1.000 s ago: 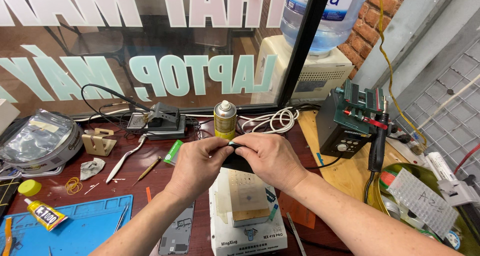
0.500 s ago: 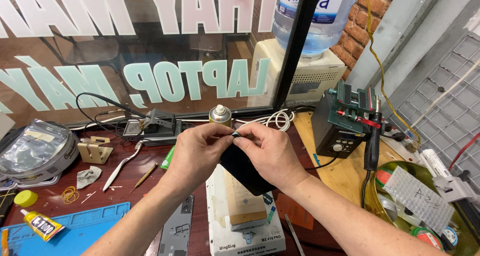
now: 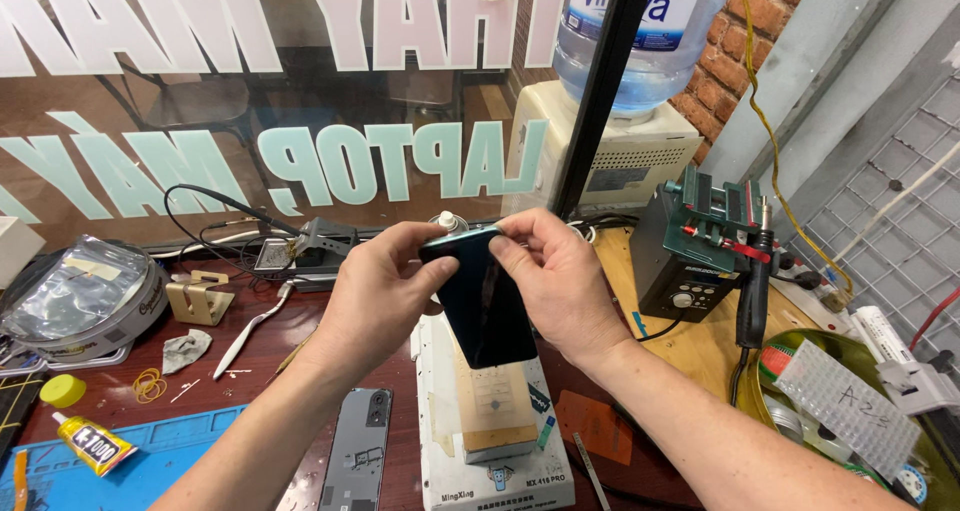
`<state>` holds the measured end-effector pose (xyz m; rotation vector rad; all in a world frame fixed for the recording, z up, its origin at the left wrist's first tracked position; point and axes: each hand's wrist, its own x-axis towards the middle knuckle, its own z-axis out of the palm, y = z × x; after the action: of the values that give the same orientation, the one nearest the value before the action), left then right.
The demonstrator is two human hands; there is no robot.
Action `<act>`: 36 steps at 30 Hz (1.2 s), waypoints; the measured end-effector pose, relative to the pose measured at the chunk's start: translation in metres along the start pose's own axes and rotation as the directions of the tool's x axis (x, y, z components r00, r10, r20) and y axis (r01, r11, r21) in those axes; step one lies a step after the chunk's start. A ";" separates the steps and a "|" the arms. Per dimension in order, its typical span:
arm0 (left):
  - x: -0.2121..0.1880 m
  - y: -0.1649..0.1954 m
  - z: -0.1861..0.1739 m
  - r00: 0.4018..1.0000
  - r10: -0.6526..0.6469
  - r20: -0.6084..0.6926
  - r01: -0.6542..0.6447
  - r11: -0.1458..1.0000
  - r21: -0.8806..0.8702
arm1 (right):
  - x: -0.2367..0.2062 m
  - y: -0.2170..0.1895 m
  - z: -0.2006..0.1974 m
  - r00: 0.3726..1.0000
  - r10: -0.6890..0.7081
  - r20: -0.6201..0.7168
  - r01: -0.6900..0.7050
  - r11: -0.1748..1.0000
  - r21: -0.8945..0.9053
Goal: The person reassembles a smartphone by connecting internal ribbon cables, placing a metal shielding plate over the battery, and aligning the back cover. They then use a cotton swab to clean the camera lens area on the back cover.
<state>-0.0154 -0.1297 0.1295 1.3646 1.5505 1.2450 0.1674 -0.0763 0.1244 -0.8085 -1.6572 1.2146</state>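
I hold a dark smartphone (image 3: 485, 301) tilted upright over the bench, its black screen facing me. My left hand (image 3: 375, 296) grips its upper left edge, thumb near the top corner. My right hand (image 3: 560, 286) pinches the top right edge with fingers curled over it. Under the phone lies a white heating pad machine (image 3: 490, 431) with a tan plate. A grey phone back frame (image 3: 358, 451) rests on the table below my left forearm.
A blue work mat (image 3: 120, 466) with a yellow glue tube (image 3: 90, 441) lies at lower left. A hot-air rework station (image 3: 690, 256) and its black handle (image 3: 750, 296) stand right. A water dispenser (image 3: 625, 151) sits behind. Tape rolls (image 3: 75, 301) and tweezers (image 3: 250, 331) lie left.
Both hands have lifted the phone up from the white machine and tilted it upright, so its dark screen now shows. The camera has moved closer.
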 end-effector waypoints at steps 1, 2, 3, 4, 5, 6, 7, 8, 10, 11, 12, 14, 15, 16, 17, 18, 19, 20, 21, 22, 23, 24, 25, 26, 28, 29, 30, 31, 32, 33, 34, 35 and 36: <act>0.000 -0.001 -0.001 1.000 0.005 0.017 -0.004 0.998 -0.062 | 0.000 -0.001 -0.001 1.000 0.004 0.013 -0.004 1.000 0.000; 0.000 -0.001 -0.002 0.999 0.010 0.031 -0.006 0.992 -0.127 | -0.001 -0.004 -0.003 1.000 0.008 0.028 -0.008 1.000 -0.002; 0.000 -0.002 -0.002 0.999 0.033 0.033 -0.028 0.992 -0.127 | 0.000 -0.006 -0.004 0.999 0.010 0.045 -0.010 1.000 -0.006; -0.001 -0.002 -0.002 0.998 0.057 0.037 -0.052 0.991 -0.124 | 0.001 -0.010 -0.005 0.997 -0.015 0.074 0.020 0.998 -0.064; -0.002 -0.003 -0.002 0.996 0.078 0.042 -0.072 0.990 -0.122 | 0.000 -0.013 -0.007 0.994 -0.035 0.104 0.048 0.992 -0.121; -0.004 -0.003 -0.001 0.996 0.079 0.040 -0.075 0.992 -0.103 | -0.002 -0.017 -0.008 0.990 -0.052 0.132 0.076 0.981 -0.178; -0.006 -0.002 0.000 0.996 0.085 0.037 -0.082 0.993 -0.084 | -0.002 -0.020 -0.007 0.991 -0.041 0.124 0.067 0.975 -0.213; -0.006 0.000 0.001 0.995 0.092 0.030 -0.090 0.994 -0.064 | -0.001 -0.023 -0.007 0.992 -0.032 0.119 0.061 0.967 -0.247; -0.007 0.003 0.003 0.995 0.102 0.016 -0.100 0.991 -0.093 | -0.001 -0.027 -0.004 0.993 -0.014 0.118 0.048 0.956 -0.289; -0.008 0.005 0.005 0.994 0.108 0.014 -0.106 0.988 -0.109 | -0.001 -0.028 -0.005 0.993 -0.006 0.114 0.040 0.952 -0.303; -0.008 0.008 0.006 0.995 0.103 0.011 -0.102 0.993 -0.058 | -0.001 -0.029 -0.006 0.994 -0.001 0.106 0.035 0.947 -0.319; -0.012 0.011 0.006 0.996 0.094 -0.002 -0.093 0.995 0.047 | -0.001 -0.027 -0.008 0.990 -0.071 0.122 0.103 0.956 -0.274; -0.013 0.013 0.007 0.997 0.078 -0.019 -0.077 0.996 0.051 | -0.001 -0.025 -0.008 0.986 -0.103 0.134 0.134 0.960 -0.247; -0.013 0.014 0.009 0.997 0.063 -0.035 -0.061 0.997 0.054 | -0.001 -0.022 -0.008 0.987 -0.101 0.125 0.126 0.970 -0.210; -0.013 0.015 0.010 0.997 0.054 -0.048 -0.052 0.997 0.056 | 0.000 -0.019 -0.009 0.988 -0.102 0.113 0.121 0.977 -0.176; -0.010 0.017 0.011 0.995 0.087 -0.038 -0.088 0.996 -0.003 | 0.000 -0.016 -0.011 0.990 -0.103 0.099 0.117 0.983 -0.145; -0.008 0.018 0.011 0.993 0.115 -0.033 -0.117 0.991 -0.060 | 0.000 -0.012 -0.011 0.995 -0.074 0.070 0.075 0.997 -0.019; -0.007 0.018 0.009 0.990 0.140 -0.031 -0.143 0.983 -0.113 | 0.001 -0.007 -0.010 0.998 -0.040 0.047 0.034 0.993 0.113; -0.007 0.017 0.010 0.998 0.069 -0.014 -0.070 0.993 -0.094 | 0.000 -0.003 -0.011 1.000 -0.004 0.022 -0.001 0.972 0.236; -0.007 0.017 0.010 1.000 0.000 0.004 0.001 0.997 -0.073 | 0.000 0.001 -0.014 0.998 0.058 0.037 -0.066 0.954 0.291; -0.006 0.015 0.010 0.997 -0.071 0.018 0.072 0.996 -0.049 | 0.001 0.004 -0.016 0.991 0.118 0.058 -0.131 0.929 0.346; -0.005 0.013 0.012 0.996 -0.085 0.025 0.086 0.996 -0.035 | 0.001 0.008 -0.019 0.980 0.180 0.083 -0.198 0.897 0.395; -0.005 0.010 0.013 0.995 -0.100 0.031 0.101 0.995 -0.021 | 0.001 0.011 -0.022 0.985 0.127 0.113 -0.153 0.953 0.262; -0.005 0.006 0.014 0.993 -0.113 0.036 0.113 0.994 -0.006 | 0.001 0.014 -0.026 0.986 0.078 0.150 -0.097 0.988 0.124; -0.004 -0.003 0.020 0.997 -0.065 0.040 0.054 0.973 0.225 | -0.001 0.020 -0.031 0.980 0.037 0.195 -0.026 0.998 -0.061; -0.004 -0.008 0.021 0.998 -0.042 0.045 0.024 0.941 0.337 | -0.004 0.024 -0.030 0.980 0.041 0.196 -0.020 0.994 -0.108; -0.003 -0.013 0.024 0.997 0.042 0.070 -0.066 0.915 0.397 | -0.009 0.029 -0.030 0.980 0.044 0.193 -0.014 0.988 -0.155; -0.001 -0.018 0.027 0.987 0.124 0.102 -0.157 0.877 0.454 | -0.013 0.033 -0.030 0.984 0.068 0.163 -0.029 0.972 -0.232; 0.001 -0.023 0.030 0.970 0.199 0.137 -0.241 0.828 0.506 | -0.016 0.038 -0.030 0.987 0.090 0.135 -0.046 0.951 -0.305; 0.001 -0.027 0.033 0.971 0.179 0.157 -0.236 0.811 0.536 | -0.020 0.043 -0.029 0.988 0.111 0.105 -0.064 0.924 -0.377; 0.001 -0.031 0.037 0.971 0.157 0.178 -0.231 0.791 0.567 | -0.024 0.048 -0.029 0.987 0.128 0.100 -0.081 0.923 -0.377; 0.001 -0.034 0.039 0.972 0.133 0.196 -0.226 0.769 0.598 | -0.026 0.052 -0.029 0.985 0.144 0.097 -0.097 0.921 -0.377; 0.000 -0.036 0.042 0.974 0.123 0.192 -0.215 0.774 0.596 | -0.029 0.057 -0.030 0.983 0.162 0.091 -0.116 0.918 -0.379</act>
<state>0.0137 -0.1204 0.0834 1.9973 1.8461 0.7211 0.2059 -0.0738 0.0656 -1.1208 -1.9938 1.0736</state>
